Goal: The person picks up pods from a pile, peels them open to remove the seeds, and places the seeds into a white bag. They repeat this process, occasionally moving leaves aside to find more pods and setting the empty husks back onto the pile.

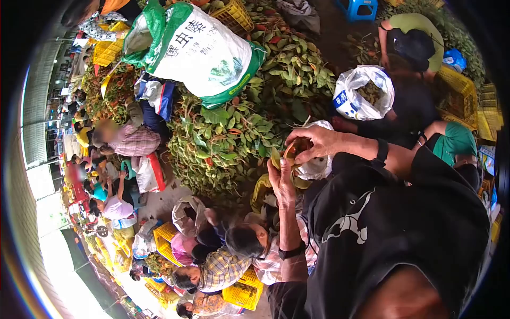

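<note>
My left hand (282, 185) has its fingers closed on a yellow-green leaf (275, 158). My right hand (320, 142) curls its fingers and thumb around a sprig with reddish-orange leaves (291, 152), right beside the left hand. The two hands nearly touch, and part of the sprig is hidden behind the fingers. Just past them lies a big heap of leafy cut sprigs (218, 143), green with some red and orange leaves. A white plastic bag (314, 167) sits close under my right hand.
A large white and green printed sack (207, 53) lies on the heap. An open white bag (345, 85) with plant bits stands near a crouching person. Yellow crates (241, 291), a blue stool (361, 9) and several seated people surround the heap.
</note>
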A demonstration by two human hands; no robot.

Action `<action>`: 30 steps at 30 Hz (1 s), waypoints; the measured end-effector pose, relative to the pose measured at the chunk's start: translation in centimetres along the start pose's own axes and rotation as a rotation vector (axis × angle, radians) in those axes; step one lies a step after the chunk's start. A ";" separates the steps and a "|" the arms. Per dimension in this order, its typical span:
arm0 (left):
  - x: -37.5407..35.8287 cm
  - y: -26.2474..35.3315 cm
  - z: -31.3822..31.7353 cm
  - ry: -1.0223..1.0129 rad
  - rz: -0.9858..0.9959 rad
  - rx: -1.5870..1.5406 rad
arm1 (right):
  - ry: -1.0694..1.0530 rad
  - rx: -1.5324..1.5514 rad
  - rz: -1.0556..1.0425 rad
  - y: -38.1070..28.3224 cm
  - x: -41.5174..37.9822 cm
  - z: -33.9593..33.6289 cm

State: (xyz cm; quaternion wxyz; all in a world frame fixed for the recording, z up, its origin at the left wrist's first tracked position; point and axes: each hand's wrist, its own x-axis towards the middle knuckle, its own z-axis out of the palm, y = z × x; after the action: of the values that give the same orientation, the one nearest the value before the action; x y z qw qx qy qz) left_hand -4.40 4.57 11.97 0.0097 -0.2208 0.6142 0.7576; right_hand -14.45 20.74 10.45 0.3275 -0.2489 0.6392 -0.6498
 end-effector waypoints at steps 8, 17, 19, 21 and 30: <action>-0.9 -5.0 -1.4 -0.041 -0.016 0.602 | 0.164 -0.701 0.173 5.1 -3.0 4.5; -2.9 -11.4 -2.0 -0.181 -0.164 0.957 | 0.140 -0.542 0.401 15.4 -6.0 7.7; -3.1 -11.6 -2.0 -0.210 -0.177 1.004 | 0.139 -0.526 0.411 17.0 -6.6 8.0; -2.9 -11.1 -2.1 -0.237 -0.193 1.089 | 0.111 -0.689 0.616 19.2 -6.5 8.2; -0.5 -12.5 -5.5 -0.504 -0.109 0.714 | 0.293 -0.816 0.796 17.1 -6.4 6.1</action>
State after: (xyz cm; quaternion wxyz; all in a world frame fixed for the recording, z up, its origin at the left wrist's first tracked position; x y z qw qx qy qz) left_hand 1.36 2.65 -0.24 0.2750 -0.0442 0.8034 0.5263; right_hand -3.91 21.97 -5.53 0.3324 -0.0033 0.9205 -0.2056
